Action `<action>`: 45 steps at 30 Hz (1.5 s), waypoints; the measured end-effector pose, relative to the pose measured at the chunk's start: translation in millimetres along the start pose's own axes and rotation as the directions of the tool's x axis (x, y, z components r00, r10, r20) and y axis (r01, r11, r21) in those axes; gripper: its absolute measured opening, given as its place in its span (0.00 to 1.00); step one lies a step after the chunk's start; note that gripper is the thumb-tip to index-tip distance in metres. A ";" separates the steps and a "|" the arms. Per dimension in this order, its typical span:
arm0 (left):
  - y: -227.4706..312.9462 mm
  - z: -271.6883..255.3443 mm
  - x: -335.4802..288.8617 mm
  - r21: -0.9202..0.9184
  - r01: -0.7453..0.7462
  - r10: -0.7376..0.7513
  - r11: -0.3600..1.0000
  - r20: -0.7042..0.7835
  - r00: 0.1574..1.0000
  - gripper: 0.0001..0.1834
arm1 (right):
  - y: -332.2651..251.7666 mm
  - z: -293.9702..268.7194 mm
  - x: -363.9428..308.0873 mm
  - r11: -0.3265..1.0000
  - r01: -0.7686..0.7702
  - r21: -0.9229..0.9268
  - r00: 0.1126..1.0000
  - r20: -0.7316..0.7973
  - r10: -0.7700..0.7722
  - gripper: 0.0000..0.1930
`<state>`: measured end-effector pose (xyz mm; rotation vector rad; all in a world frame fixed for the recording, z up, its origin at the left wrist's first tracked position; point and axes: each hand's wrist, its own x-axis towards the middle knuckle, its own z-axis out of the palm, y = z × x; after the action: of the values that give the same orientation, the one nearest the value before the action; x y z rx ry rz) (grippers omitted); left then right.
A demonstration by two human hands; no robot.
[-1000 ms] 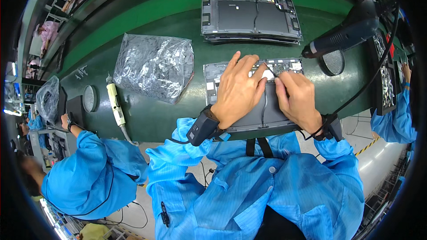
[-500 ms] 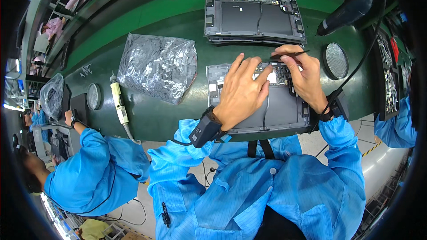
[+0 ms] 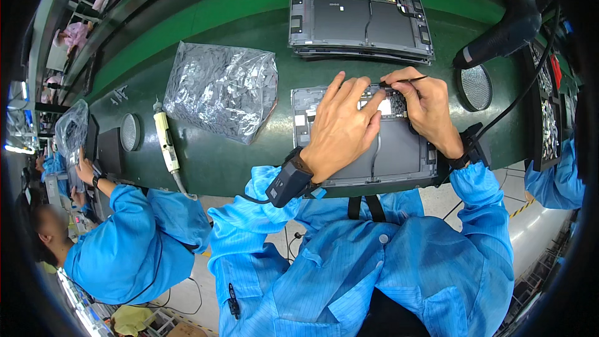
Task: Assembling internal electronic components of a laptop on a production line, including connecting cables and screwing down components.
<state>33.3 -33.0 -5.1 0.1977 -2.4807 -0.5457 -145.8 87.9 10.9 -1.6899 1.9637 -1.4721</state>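
Note:
An opened laptop or tablet chassis (image 3: 399, 150) lies in front of me, with a circuit board along its far side and a flat dark grey area nearer me. My left hand (image 3: 343, 122) rests over its left and middle part, palm down with the fingers spread and stretched out. Thumb and fingers of my right hand (image 3: 427, 106) pinch a thin black tool (image 3: 417, 78) with a tapered end, above the far edge of the board. Whatever the tool's other end touches is hidden by my fingers.
A stack of similar chassis (image 3: 362, 25) lies beyond. To the left are a clear bag of dark pieces (image 3: 221, 90), an electric screwdriver (image 3: 166, 143) and a round dish (image 3: 130, 132). Another round dish (image 3: 475, 87) and a black handheld device (image 3: 499, 31) stand right. A co-worker (image 3: 134, 243) sits left.
My right hand has shifted slightly nearer me, and the black tool has tilted and shows less. The co-worker's hand has moved toward the plastic bag at far left.

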 end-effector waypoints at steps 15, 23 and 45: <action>-12.6 -10.1 6.7 0.008 -0.083 0.082 0.997 0.048 0.995 0.16 | -1.1 -74.8 -75.7 0.613 -0.069 -0.787 0.990 -0.128 -0.052 0.06; -20.2 -13.4 11.6 -0.014 -0.112 0.113 0.994 0.088 0.990 0.18 | -13.2 -14.4 -22.2 0.964 0.169 -0.207 0.985 0.010 -0.171 0.11; -24.2 -18.5 18.8 -0.065 -0.117 0.126 0.991 0.149 0.981 0.21 | -10.5 -5.4 7.1 0.854 0.208 -0.476 0.977 0.149 -0.154 0.06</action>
<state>29.0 -66.0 8.1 -0.0189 -2.6004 -0.5977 -144.9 86.3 24.5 -2.1543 2.3088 -0.9425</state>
